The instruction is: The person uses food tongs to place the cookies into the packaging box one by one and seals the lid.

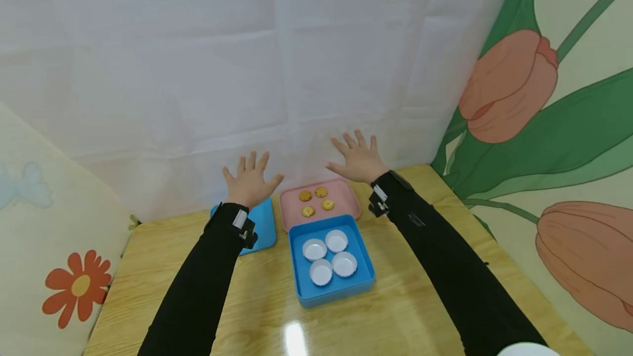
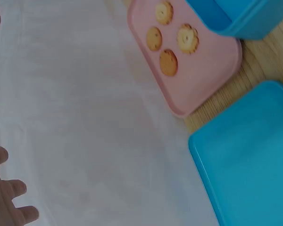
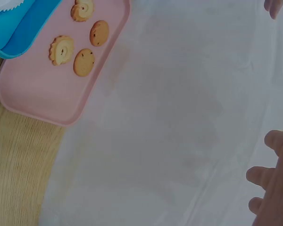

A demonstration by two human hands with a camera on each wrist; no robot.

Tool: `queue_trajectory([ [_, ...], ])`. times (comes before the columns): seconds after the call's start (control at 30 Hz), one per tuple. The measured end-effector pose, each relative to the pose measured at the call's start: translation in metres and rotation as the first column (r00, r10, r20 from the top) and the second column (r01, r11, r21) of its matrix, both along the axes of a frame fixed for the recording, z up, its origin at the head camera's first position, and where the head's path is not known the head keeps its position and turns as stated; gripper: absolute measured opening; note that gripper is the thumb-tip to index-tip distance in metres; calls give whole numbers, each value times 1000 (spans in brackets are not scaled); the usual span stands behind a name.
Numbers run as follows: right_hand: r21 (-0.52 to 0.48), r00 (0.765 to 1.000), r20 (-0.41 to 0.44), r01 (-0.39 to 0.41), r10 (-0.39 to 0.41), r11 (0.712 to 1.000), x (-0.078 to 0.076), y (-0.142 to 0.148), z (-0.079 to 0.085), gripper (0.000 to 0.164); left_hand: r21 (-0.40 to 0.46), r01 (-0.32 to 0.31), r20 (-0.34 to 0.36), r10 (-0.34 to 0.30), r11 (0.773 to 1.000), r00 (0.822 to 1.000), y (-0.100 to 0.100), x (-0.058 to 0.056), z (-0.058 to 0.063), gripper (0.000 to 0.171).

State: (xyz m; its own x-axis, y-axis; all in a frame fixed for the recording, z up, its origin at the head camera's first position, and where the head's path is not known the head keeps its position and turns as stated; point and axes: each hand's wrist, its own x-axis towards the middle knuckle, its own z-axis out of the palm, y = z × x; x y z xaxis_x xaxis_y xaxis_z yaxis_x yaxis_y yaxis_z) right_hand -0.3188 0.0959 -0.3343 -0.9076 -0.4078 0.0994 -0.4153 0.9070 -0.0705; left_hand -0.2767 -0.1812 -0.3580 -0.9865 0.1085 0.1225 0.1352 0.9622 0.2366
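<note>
The left hand [image 1: 249, 183] and right hand [image 1: 361, 161] are spread wide in the air. Four cookies [image 1: 327, 204] sit on a pink tray [image 1: 292, 202]. Near them, four white cups [image 1: 344, 264] sit in a blue box [image 1: 336, 294].

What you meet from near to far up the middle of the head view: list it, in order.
Blue box holding four white cups → pink tray with four cookies → white sheet hanging behind.
</note>
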Motion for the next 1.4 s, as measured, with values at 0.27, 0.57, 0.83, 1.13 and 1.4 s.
queue_trajectory([
  [0.27, -39, 1000, 6, 31, -31, 999, 8, 9, -3, 77, 117, 19, -52, -14, 993, 999, 13, 14, -9, 73],
  [0.57, -94, 998, 23, 59, -57, 994, 20, 30, -13, 81, 242, 63, -90, -42, 968, 995, 18, 40, -28, 62],
  [0.83, -170, 997, 7, 83, -83, 982, 30, 62, -29, 84, 301, 38, -58, -21, 953, 998, 23, 64, -54, 54],
  [1.13, -253, 993, 11, 113, -114, 961, 48, 97, -52, 87, 375, -34, -15, 43, 926, 999, 32, 88, -84, 47],
  [1.4, -287, 983, 4, 177, -183, 942, 59, 126, -75, 84, 412, -110, 79, 85, 904, 993, 38, 105, -114, 49],
])
